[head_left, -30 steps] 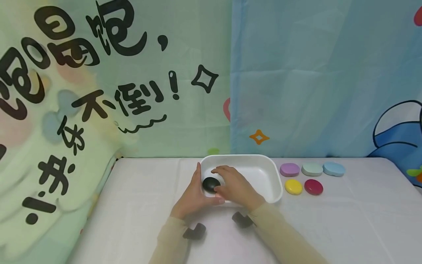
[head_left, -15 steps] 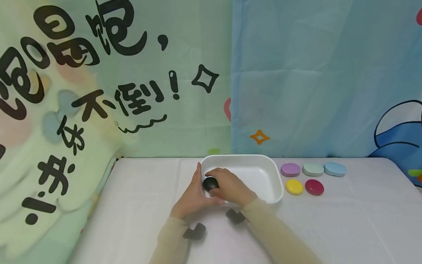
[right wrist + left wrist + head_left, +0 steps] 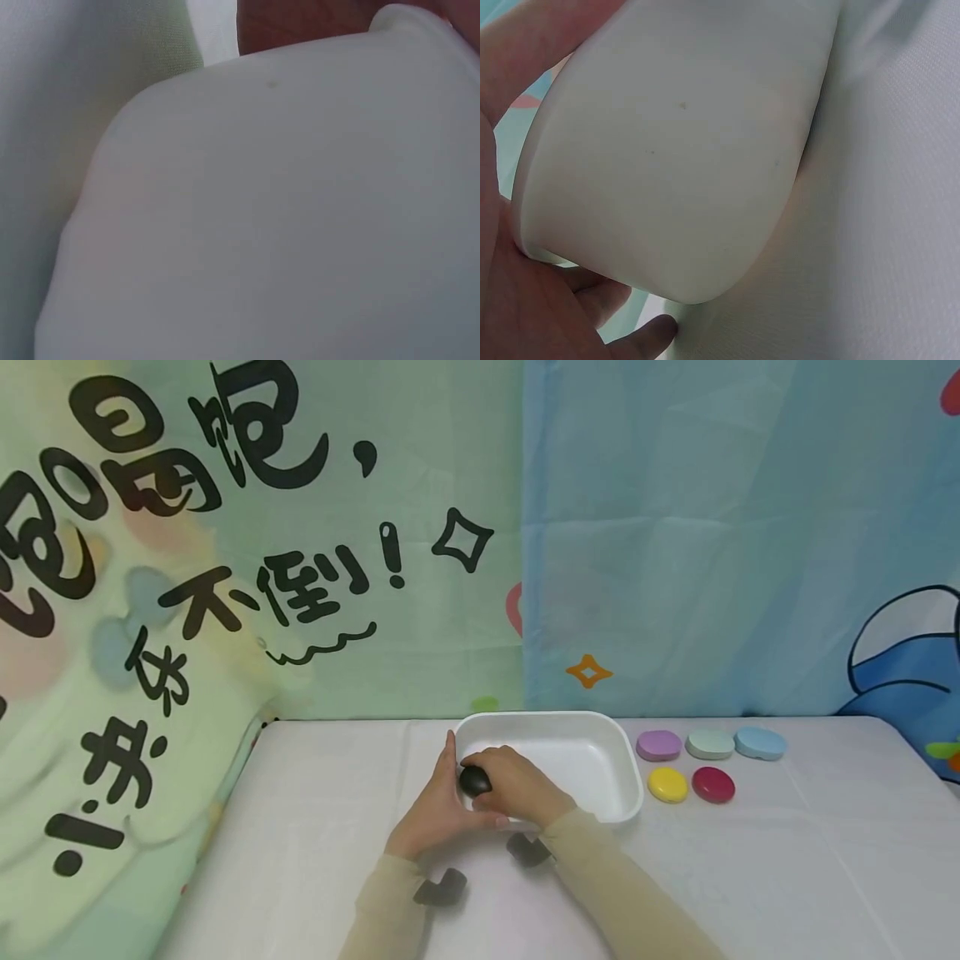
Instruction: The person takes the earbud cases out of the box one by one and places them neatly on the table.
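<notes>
At the left end of a white rectangular tray (image 3: 592, 768) in the head view, my left hand (image 3: 435, 810) cups the near-left corner. Its fingers lie along the left wall and the thumb along the near rim; the left wrist view shows them around the tray's outer wall (image 3: 682, 165). Inside that end, my right hand (image 3: 521, 787) reaches over the near rim and holds a glossy black oval piece (image 3: 474, 782), fingers at its far edge and thumb at its near edge. In the right wrist view the tray wall (image 3: 262, 210) hides the piece.
Right of the tray lie several smooth rounded pieces on the white cloth: purple (image 3: 659, 745), pale green (image 3: 709, 744) and light blue (image 3: 761, 743) behind, yellow (image 3: 667, 785) and dark red (image 3: 713, 785) in front. Printed curtains (image 3: 712, 543) hang behind the table.
My right hand has moved left and its fingers have come in around the black piece, which has shifted slightly left. The left hand has stayed at the tray's corner.
</notes>
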The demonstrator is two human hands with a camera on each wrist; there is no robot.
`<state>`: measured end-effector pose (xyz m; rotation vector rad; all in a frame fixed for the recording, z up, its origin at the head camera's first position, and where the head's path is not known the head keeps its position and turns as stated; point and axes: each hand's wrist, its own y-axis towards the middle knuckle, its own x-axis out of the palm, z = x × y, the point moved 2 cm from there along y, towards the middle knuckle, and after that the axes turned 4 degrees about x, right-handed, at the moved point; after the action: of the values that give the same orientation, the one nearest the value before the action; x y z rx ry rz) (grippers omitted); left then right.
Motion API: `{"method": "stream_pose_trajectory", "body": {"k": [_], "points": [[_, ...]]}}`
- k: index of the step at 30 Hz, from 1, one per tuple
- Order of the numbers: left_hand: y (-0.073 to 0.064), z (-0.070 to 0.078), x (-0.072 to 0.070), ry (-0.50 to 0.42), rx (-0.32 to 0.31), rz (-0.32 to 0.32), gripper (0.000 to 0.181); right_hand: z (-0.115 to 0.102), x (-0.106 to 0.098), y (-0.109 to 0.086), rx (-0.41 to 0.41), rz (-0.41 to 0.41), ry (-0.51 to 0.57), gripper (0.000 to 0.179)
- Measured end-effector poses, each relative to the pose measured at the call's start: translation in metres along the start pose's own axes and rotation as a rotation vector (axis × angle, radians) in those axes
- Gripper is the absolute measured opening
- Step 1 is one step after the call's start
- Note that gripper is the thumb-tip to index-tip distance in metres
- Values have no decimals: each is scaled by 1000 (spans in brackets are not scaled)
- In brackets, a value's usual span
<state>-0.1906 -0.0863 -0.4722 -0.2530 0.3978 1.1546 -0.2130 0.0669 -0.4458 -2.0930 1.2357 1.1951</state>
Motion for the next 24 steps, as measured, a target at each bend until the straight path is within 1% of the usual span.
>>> {"method": "stream_pose_trajectory", "body": {"k": [6,10,19,22,24], "points": [[1,-3,0,11,13,6,143,1,0,1,-16,17,-21,43],[2,-5,1,22,27,7,142,1,0,0,-40,57,-47,43],[3,-7,1,15,41,25,142,0,-7,-6,-87,154,-49,44],[3,-7,2,7,35,28,143,-2,-11,-9,-102,176,-54,42],[3,-7,2,2,30,27,143,-2,-13,-11,-98,180,-51,42]]}}
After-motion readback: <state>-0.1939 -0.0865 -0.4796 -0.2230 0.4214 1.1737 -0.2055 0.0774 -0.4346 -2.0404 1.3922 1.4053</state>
